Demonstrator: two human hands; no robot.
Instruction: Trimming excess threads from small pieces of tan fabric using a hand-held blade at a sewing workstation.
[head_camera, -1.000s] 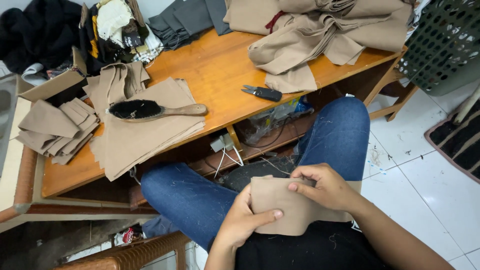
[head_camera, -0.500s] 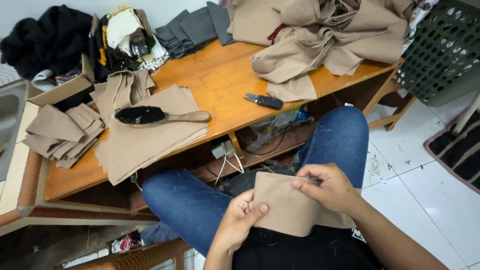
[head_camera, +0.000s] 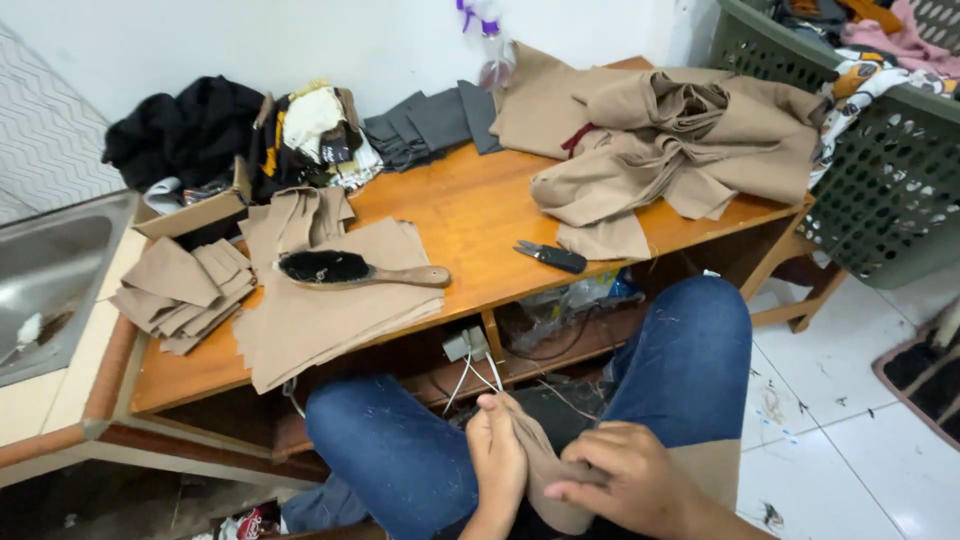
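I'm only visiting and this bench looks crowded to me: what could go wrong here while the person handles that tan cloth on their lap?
1. The small black snips lie near the table's front edge, above the knees; a bump might knock them down.
2. The tan cloth piece is bunched between the left hand and right hand, so it may crease.
3. The wooden brush rests on the stack of cut tan pieces; tugging that stack could tip it off.

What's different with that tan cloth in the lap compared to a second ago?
The tan cloth piece, flat across the lap before, is now folded and bunched between both hands. The left hand pinches its top edge; the right hand presses over it. The brush and clippers stayed put on the table.
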